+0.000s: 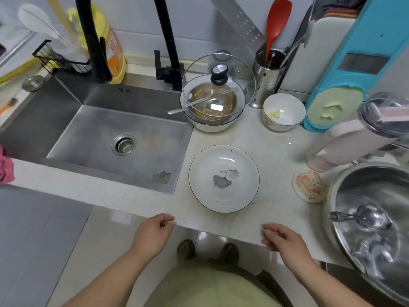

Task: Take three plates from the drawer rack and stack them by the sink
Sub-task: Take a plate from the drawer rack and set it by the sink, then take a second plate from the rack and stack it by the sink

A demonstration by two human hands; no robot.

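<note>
A white plate (223,180) with a thin dark rim and a grey leaf print lies flat on the pale countertop (272,149), just right of the steel sink (106,134). I cannot tell whether more plates lie under it. My left hand (153,234) hovers at the counter's front edge, below and left of the plate, fingers loosely curled and holding nothing. My right hand (282,240) hovers at the same edge, below and right of the plate, also with nothing in it. The drawer rack is out of view.
Behind the plate stands a white bowl with a glass lid (218,89) tilted on it. A small white bowl (283,113), a steel utensil holder (267,78) and a blue appliance (345,69) line the back. A large steel basin (374,220) holding spoons sits at right. A black faucet (168,41) rises behind the sink.
</note>
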